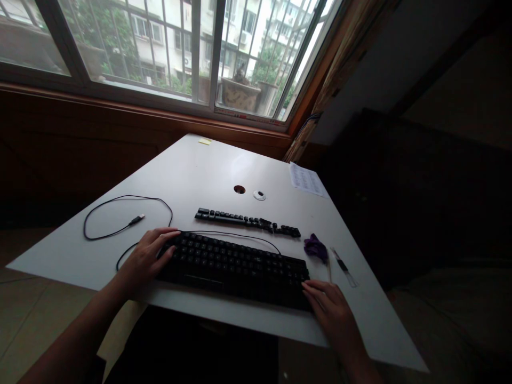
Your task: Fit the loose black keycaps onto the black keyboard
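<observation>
A black keyboard (236, 269) lies near the front edge of the white table, with a bare dark strip along its near side where keycaps are gone. My left hand (150, 250) grips its left end, fingers over the back corner and thumb on the near side. At the right end, my right hand (326, 298) has its fingertips closed on the keyboard's edge. Behind the keyboard lie several loose black keycaps (228, 217) in a long row. Close to my right hand are a crumpled purple cloth (316, 247) and a thin tool with a dark grip and wire loop (344, 266).
The keyboard's black cable (128, 197) loops over the table's left side, ending in a USB plug (137, 219). Farther back are a round cable hole (239, 189), its white ring cover (260, 195), a printed sheet (307, 180) and a yellow note (205, 141). A barred window stands beyond.
</observation>
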`<state>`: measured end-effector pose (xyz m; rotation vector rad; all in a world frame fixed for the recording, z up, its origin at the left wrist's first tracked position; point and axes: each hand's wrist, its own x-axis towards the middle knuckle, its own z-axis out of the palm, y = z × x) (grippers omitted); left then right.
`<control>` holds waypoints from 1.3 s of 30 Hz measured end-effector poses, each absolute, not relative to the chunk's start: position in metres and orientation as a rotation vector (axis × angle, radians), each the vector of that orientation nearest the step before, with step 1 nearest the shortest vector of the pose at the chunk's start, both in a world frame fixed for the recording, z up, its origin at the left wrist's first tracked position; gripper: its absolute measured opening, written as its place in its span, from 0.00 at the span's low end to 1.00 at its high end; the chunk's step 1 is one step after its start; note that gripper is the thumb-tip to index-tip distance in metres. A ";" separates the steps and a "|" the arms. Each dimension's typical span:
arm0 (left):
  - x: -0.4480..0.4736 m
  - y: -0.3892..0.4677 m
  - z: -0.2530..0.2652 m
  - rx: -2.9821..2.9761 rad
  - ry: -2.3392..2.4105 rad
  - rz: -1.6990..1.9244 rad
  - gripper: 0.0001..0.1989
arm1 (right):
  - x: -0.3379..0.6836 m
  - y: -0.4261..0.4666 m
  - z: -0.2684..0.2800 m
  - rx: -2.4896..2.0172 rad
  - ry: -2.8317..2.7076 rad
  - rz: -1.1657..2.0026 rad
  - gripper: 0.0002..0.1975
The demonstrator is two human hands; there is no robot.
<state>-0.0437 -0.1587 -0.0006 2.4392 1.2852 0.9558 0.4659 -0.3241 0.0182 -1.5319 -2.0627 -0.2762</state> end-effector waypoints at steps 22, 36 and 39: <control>-0.044 -0.159 0.000 2.432 1.278 0.953 0.18 | 0.436 -0.334 0.019 -1.510 -2.111 -0.382 0.18; -0.043 -0.158 0.000 2.436 1.289 0.979 0.18 | 0.425 -0.339 0.001 -1.629 -2.008 -0.521 0.24; -0.043 -0.158 0.000 2.437 1.290 0.965 0.19 | 0.423 -0.337 0.000 -1.637 -1.981 -0.539 0.23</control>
